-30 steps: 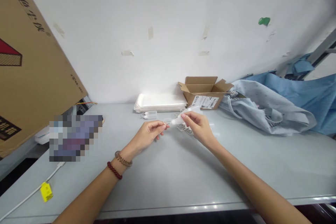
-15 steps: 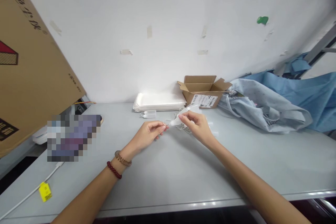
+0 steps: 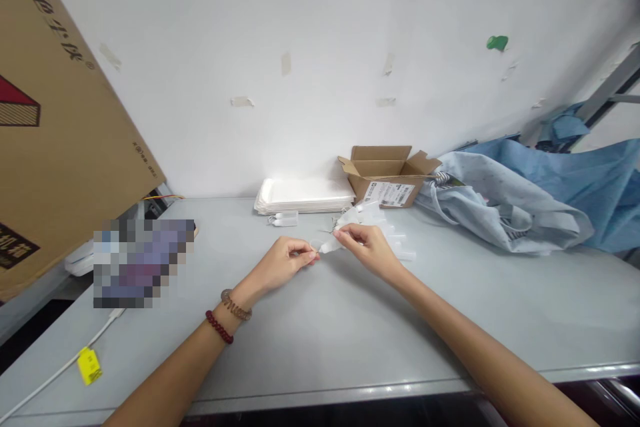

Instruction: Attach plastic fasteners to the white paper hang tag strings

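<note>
My left hand [image 3: 290, 261] is closed in a pinch on a thin cord [image 3: 317, 253] at the white tip of a small translucent plastic bottle [image 3: 328, 247]. My right hand [image 3: 369, 247] is closed just to the right, over the bottle's body, which its fingers partly hide. Thumb and forefinger meet above the tip; what lies between them is too small to make out. Beyond my right hand several similar bottles [image 3: 367, 213] lie in a loose pile with cords. Two more capped bottles [image 3: 286, 219] lie side by side farther left.
A stack of white envelopes [image 3: 305, 195] lies against the wall, beside an open cardboard box [image 3: 383, 180]. Pale blue cloth [image 3: 505, 207] is heaped at right. At left are a large carton [image 3: 65, 113], a blurred-out object [image 3: 145, 267] and a white cable with a yellow tag [image 3: 90, 365].
My right hand's fingertips have shifted slightly left and down, near the bottle's tip, and the bottle shows less. My left hand stays close to its place, pinching the cord.
</note>
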`<control>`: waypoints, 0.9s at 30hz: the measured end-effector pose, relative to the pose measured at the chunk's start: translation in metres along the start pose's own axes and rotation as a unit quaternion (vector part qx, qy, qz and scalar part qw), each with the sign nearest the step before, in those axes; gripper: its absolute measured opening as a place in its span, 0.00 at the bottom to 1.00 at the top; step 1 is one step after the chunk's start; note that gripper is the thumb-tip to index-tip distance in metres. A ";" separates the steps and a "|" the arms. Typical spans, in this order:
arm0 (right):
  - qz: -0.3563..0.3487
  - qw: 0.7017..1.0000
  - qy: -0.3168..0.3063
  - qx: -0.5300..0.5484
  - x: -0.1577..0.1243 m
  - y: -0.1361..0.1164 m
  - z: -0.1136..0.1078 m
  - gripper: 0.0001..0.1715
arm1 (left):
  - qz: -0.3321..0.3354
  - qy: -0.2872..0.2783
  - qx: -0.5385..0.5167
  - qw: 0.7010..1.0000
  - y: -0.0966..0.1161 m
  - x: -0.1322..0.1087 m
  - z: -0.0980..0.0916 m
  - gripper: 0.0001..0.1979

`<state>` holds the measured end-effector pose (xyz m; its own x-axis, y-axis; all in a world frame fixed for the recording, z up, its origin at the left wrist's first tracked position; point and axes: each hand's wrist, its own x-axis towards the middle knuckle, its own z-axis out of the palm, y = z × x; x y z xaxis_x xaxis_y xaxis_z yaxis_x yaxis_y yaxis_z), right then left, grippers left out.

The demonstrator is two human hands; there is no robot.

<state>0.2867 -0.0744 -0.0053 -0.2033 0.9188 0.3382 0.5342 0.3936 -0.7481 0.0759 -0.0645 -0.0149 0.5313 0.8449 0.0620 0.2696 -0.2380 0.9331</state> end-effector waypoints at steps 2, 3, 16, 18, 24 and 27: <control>0.002 1.000 -0.004 0.004 -0.001 0.000 0.001 0.21 | -0.001 -0.008 -0.006 1.000 0.001 -0.001 0.001 0.12; 0.003 1.000 -0.006 0.006 -0.001 0.000 0.001 0.21 | -0.001 -0.011 -0.009 1.000 0.002 -0.001 0.001 0.12; 0.010 0.999 -0.038 0.021 0.000 0.001 0.001 0.22 | -0.025 -0.046 -0.101 0.993 -0.001 -0.001 0.002 0.09; 0.007 0.999 -0.042 0.021 0.000 0.000 0.001 0.22 | -0.037 -0.048 -0.115 0.992 -0.001 -0.001 0.002 0.09; 0.017 0.998 -0.042 0.036 0.000 -0.007 -0.001 0.24 | -0.060 -0.044 -0.149 0.986 0.001 0.000 0.000 0.11; 0.027 0.998 -0.013 0.051 0.000 -0.009 -0.003 0.25 | -0.061 -0.025 -0.182 0.981 0.000 0.001 -0.002 0.14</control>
<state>0.2844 -0.0776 0.0030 -0.1985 0.9384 0.2828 0.4588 0.3440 -0.8192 0.0753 -0.0629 -0.0142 0.5534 0.8303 -0.0666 0.0333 0.0578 0.9978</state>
